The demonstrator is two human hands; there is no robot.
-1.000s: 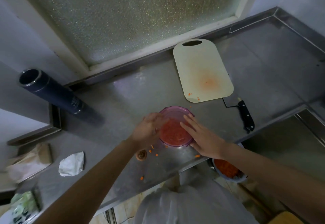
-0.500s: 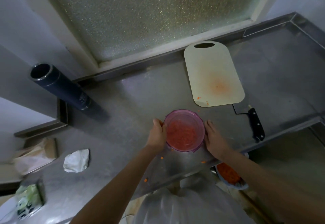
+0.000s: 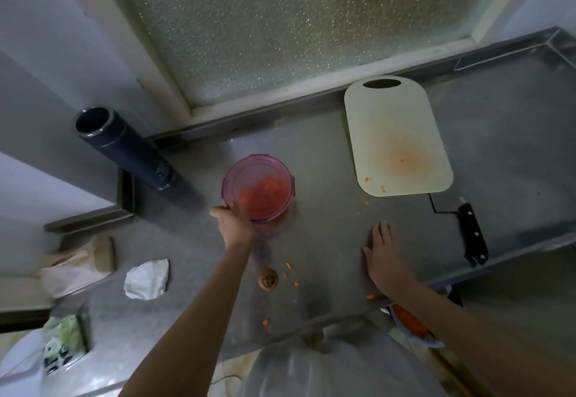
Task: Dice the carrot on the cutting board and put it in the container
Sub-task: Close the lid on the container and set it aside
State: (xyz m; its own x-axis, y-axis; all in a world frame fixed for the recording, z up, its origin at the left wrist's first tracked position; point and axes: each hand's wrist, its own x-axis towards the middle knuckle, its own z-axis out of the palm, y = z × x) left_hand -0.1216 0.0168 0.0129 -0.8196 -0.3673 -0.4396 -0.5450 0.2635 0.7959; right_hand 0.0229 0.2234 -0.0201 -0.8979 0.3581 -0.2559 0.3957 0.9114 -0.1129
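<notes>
My left hand (image 3: 233, 228) now grips the round purple plastic container (image 3: 258, 187) of diced carrot alone, pushed farther back on the steel desk (image 3: 327, 234). My right hand (image 3: 381, 258) has released it, lying flat and open. Dicing looks done.

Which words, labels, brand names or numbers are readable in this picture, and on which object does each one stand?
None can be read.
Dark cylinder flask: a pale printed mark near its base, too blurred to read.
Green and white packet: dark printed shapes, too blurred to read.
Pink container, cutting board and knife: no text visible.
</notes>
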